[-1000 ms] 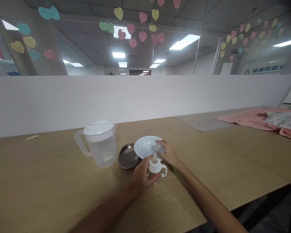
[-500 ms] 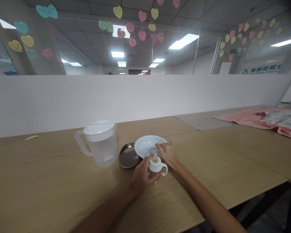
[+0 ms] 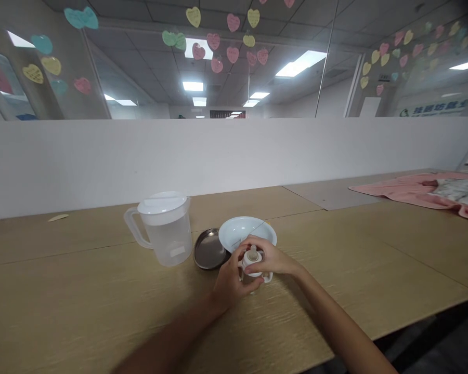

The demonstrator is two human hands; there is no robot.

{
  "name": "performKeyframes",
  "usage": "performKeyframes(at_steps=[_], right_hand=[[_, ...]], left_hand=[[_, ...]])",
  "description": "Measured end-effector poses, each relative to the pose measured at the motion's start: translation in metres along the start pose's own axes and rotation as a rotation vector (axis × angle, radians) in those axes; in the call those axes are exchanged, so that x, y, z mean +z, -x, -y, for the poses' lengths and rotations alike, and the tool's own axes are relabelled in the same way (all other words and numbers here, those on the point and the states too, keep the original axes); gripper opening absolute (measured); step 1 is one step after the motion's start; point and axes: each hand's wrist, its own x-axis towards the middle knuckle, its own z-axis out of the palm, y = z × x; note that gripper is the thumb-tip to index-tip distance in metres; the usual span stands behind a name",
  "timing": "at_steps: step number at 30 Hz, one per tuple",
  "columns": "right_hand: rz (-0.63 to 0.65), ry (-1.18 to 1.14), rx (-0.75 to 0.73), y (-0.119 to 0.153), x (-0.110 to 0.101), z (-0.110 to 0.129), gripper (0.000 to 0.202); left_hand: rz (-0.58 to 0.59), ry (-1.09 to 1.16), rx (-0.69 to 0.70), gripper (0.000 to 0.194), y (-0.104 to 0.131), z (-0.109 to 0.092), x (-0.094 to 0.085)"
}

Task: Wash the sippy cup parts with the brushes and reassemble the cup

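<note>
Moved from over the white bowl (image 3: 232,229) half a second ago, the right hand (image 3: 275,258) now rounds the top of the bottle (image 3: 253,256). Bare table (image 3: 354,254) spreads rightward, its edge slanting across the lower right. Leftward, room is tighter: the lidded jug (image 3: 167,228), then the dark tray (image 3: 209,249) beside the bowl. Just before the bowl, the left hand (image 3: 228,280) clasps the bottle too, its long axis roughly vertical, nipple (image 3: 253,249) upward.

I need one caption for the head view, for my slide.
Left hand and right hand around a bottle, with bowl, tray and jug nearby.
</note>
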Motion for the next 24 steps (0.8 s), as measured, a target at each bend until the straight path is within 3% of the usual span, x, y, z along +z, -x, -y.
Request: performKeyframes(at_steps=[5,9,16,21,24], right_hand=[[-0.033,-0.017,0.019,0.002,0.002,-0.003,0.049],[-0.028,-0.096,0.086,0.003,0.005,-0.011,0.042],[0.03,-0.183,0.063,0.001,-0.001,-0.012,0.04],[0.172,-0.247,0.006,0.002,-0.011,-0.01,0.037],[0.23,-0.34,0.044,0.003,-0.018,-0.015,0.044]], left_hand=[[-0.069,-0.013,-0.001,0.064,0.003,0.008,0.007],[-0.067,-0.028,0.027,0.061,0.006,0.015,0.01],[-0.116,-0.033,0.035,0.06,0.014,0.02,0.015],[-0.091,-0.027,0.117,0.059,0.014,0.022,0.015],[-0.119,-0.034,0.142,0.056,0.012,0.023,0.014]])
